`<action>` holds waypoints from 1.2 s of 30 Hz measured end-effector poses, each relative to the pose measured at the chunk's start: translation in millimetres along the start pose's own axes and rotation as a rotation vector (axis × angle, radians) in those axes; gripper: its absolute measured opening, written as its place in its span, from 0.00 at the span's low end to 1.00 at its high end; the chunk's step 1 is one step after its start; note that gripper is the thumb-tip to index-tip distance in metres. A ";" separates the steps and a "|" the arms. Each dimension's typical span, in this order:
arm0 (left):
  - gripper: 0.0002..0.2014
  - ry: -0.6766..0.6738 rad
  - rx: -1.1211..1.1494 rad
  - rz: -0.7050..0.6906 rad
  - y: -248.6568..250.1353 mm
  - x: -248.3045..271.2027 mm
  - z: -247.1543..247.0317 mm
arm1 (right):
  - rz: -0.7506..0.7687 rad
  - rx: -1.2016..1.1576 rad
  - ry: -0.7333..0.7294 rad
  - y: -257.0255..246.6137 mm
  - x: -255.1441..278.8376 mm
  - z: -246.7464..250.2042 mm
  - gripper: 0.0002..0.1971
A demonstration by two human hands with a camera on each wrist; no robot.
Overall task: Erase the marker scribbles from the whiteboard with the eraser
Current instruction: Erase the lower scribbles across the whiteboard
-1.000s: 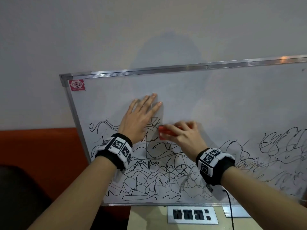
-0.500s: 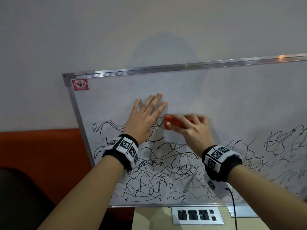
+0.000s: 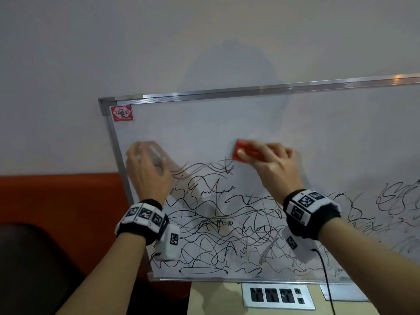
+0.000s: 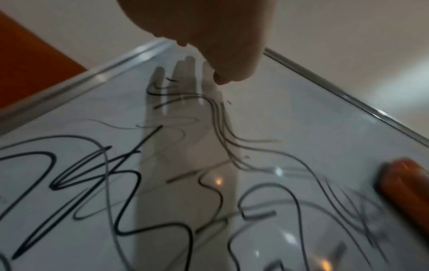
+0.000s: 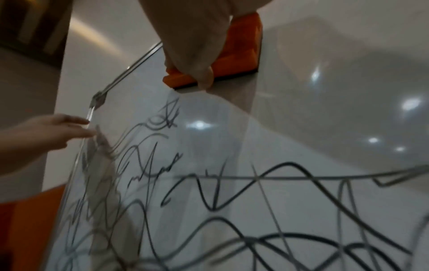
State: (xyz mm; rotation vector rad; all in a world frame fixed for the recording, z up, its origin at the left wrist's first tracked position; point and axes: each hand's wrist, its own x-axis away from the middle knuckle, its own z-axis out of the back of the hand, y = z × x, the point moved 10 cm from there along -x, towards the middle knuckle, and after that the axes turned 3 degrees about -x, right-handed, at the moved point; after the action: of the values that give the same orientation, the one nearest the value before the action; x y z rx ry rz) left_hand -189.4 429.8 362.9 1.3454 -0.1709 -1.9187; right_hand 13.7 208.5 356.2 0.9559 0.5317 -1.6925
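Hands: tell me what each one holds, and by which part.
The right hand grips the red eraser across its back, thumb on the lower edge. The left hand holds nothing.

Office or meeting room: wall whiteboard (image 3: 250,123), desk socket panel (image 3: 277,295).

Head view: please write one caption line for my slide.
Right hand presses red eraser on whiteboard above black scribbles; left hand near left frame.
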 end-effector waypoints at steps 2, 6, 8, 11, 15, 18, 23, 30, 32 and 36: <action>0.27 0.081 0.057 0.174 -35.3 -7.5 12.1 | -0.030 -0.021 0.018 -7.3 -5.6 -1.6 0.28; 0.32 0.117 0.194 0.386 -76.9 -21.0 17.7 | 0.321 -0.081 -0.179 -52.0 8.0 -28.4 0.26; 0.32 0.055 0.268 0.435 -87.4 -29.6 11.2 | 0.222 -0.007 -0.090 -34.7 -6.3 -16.5 0.25; 0.25 -0.012 0.291 0.463 -94.6 -38.1 6.5 | -0.052 0.032 0.068 -8.1 -18.4 4.5 0.24; 0.15 -0.070 0.243 0.427 -99.8 -48.3 6.6 | 0.258 -0.017 -0.063 -49.6 3.8 -13.0 0.24; 0.12 -0.104 0.213 0.414 -106.8 -54.7 6.2 | 0.242 0.061 -0.099 -44.8 -8.7 -10.7 0.25; 0.09 -0.120 0.223 0.409 -107.6 -56.1 7.4 | 0.087 0.051 -0.048 -50.6 -9.6 -18.9 0.33; 0.07 -0.099 0.236 0.386 -108.6 -55.5 8.5 | 0.046 0.036 -0.039 -46.7 -8.6 -17.7 0.34; 0.07 -0.096 0.241 0.383 -109.7 -55.9 6.8 | 0.014 0.024 -0.017 -45.9 -6.8 -19.3 0.34; 0.07 -0.062 0.246 0.383 -110.8 -54.9 6.3 | 0.145 0.016 -0.059 -81.2 -21.2 -33.7 0.25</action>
State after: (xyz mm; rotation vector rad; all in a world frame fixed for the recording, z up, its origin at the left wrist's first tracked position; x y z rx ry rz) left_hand -243.4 540.6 350.1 1.2980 -0.6651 -1.6507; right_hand -48.9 272.8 344.8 0.9304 0.4011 -1.5920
